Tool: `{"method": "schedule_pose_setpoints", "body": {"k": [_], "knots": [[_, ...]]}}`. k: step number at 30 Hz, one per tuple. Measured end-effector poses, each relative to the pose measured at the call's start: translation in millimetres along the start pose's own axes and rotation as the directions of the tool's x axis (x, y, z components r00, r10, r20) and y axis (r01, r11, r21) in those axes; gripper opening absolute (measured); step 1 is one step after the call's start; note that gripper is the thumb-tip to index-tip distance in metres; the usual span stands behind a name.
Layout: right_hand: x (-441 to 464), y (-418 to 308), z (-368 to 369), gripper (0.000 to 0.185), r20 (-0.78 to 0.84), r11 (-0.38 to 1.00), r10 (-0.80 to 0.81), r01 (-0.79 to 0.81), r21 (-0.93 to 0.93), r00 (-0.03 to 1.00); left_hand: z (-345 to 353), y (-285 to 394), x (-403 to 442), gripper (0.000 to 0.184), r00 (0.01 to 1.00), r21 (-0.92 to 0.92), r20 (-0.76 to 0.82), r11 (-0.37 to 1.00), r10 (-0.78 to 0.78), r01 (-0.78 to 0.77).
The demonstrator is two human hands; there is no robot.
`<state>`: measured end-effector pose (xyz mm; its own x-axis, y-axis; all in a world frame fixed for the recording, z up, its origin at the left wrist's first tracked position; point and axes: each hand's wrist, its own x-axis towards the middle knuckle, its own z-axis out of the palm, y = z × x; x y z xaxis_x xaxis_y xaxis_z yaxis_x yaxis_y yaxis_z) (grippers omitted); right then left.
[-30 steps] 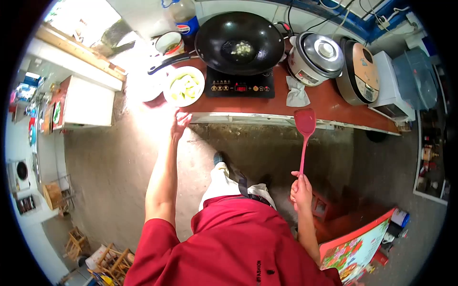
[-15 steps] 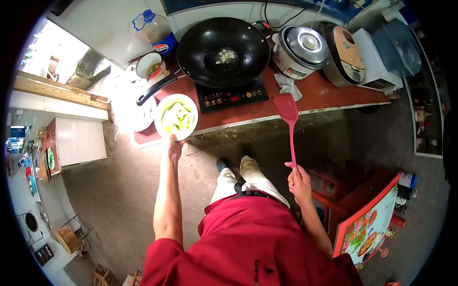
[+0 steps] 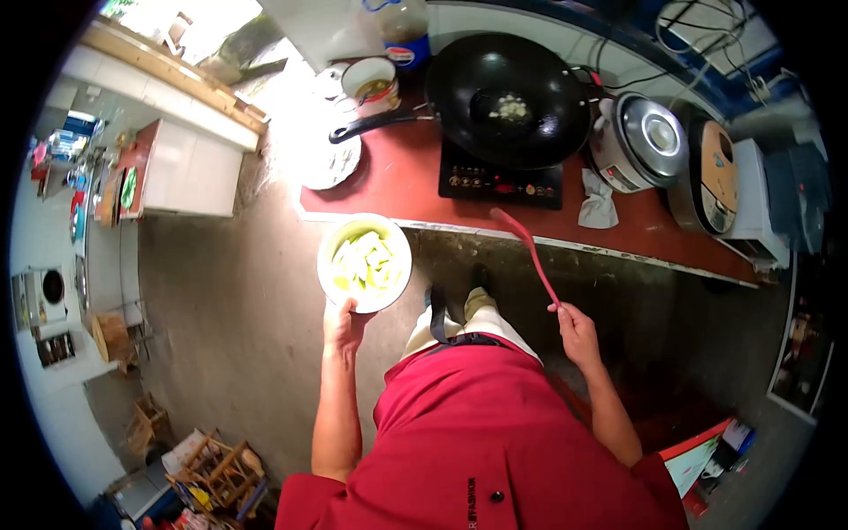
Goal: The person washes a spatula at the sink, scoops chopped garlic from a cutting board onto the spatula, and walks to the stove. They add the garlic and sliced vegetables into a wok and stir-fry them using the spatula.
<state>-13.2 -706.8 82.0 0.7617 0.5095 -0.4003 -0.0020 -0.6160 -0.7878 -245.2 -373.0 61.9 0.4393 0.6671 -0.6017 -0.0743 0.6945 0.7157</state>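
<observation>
My left hand grips the near rim of a white bowl, which it holds up in front of the counter edge. Pale green vegetable pieces fill the bowl; their exact kind I cannot make out. In my right hand is the handle of a pink spatula, its blade seen edge-on near the counter's front. A black wok sits on an induction cooker with lit red figures. Small whitish chopped bits lie in the bottom of the wok.
The wok's handle points left, over a plate and near an enamel pot. A bottle stands behind. To the right are a crumpled cloth, a steel-lidded cooker and a rice cooker on the red counter.
The view has swung left. The bowl has come back off the counter toward my body, and the spatula has turned from face-on to edge-on, its blade tipping left.
</observation>
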Motion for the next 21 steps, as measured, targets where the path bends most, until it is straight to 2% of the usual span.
{"method": "schedule_pose_setpoints", "body": {"k": [1,3,4,6,10,12,14,16,18,19,21], "knots": [[2,-4,2,0.025,0.028,1.0,-0.004,0.004,-0.009,1.0,-8,1,-2,0.068,1.0,-0.008,-0.008,1.0,-0.003,0.003],[12,-20,6,0.025,0.054,0.985,-0.134,0.139,-0.104,0.989,-16,4,-8,0.067,1.0,0.008,-0.02,1.0,0.007,-0.006],[15,-24,6,0.025,0.067,0.983,-0.142,0.149,-0.111,0.988,-16,5,-9,0.067,0.999,-0.004,-0.03,1.0,0.012,-0.012],[14,-27,3,0.028,0.256,0.983,0.044,-0.088,0.162,0.966,-19,2,-16,0.065,1.0,-0.041,-0.008,0.999,-0.018,0.017],[15,-31,3,0.027,0.301,0.985,0.078,-0.12,0.123,0.95,-15,-4,-23,0.063,0.996,-0.108,0.019,0.991,-0.082,0.084],[12,-42,8,0.026,0.127,0.993,-0.117,0.12,-0.015,0.985,-10,-11,-25,0.063,0.992,-0.14,0.077,0.984,-0.096,0.106],[8,-52,9,0.027,0.136,0.994,-0.112,0.113,0.002,0.984,-5,-16,-26,0.062,0.992,-0.176,0.063,0.977,-0.109,0.118],[8,-67,10,0.028,0.139,0.994,-0.105,0.103,0.019,0.985,8,-8,-30,0.061,0.979,-0.087,0.147,0.984,-0.142,0.156],[9,-89,13,0.029,0.148,0.957,-0.234,0.254,-0.14,0.961,15,-10,-27,0.059,0.979,-0.097,0.169,0.986,-0.117,0.135],[9,-104,15,0.029,0.154,0.955,-0.237,0.259,-0.144,0.959,17,-13,-24,0.059,0.982,-0.095,0.172,0.991,-0.079,0.097],[9,-134,20,0.032,0.224,0.838,-0.325,0.389,-0.382,0.919,23,-14,-19,0.057,0.981,-0.073,0.192,0.996,-0.039,0.054]]}}
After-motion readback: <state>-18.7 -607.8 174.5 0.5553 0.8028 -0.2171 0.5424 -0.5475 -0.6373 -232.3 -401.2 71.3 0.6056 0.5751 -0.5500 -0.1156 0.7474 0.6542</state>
